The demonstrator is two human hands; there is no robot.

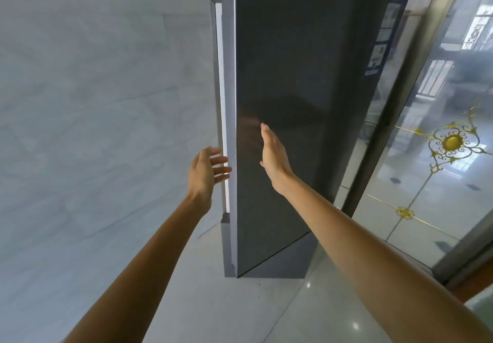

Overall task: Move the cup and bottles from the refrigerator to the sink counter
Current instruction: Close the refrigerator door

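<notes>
A tall dark grey refrigerator (306, 89) stands in front of me, its door ajar by a narrow gap along the left edge, where a bright white strip (222, 102) shows. My left hand (206, 171) is open beside that gap, fingertips at the door's edge. My right hand (273, 155) is open and flat, close to or against the door's front face. Neither hand holds anything. The cup and bottles are hidden; the inside of the refrigerator cannot be seen.
A pale marble-tiled wall (93, 102) fills the left side. To the right stands a glass sliding door (440, 155) with gold ornament and a metal frame. Glossy light floor tiles (253, 310) lie below the refrigerator.
</notes>
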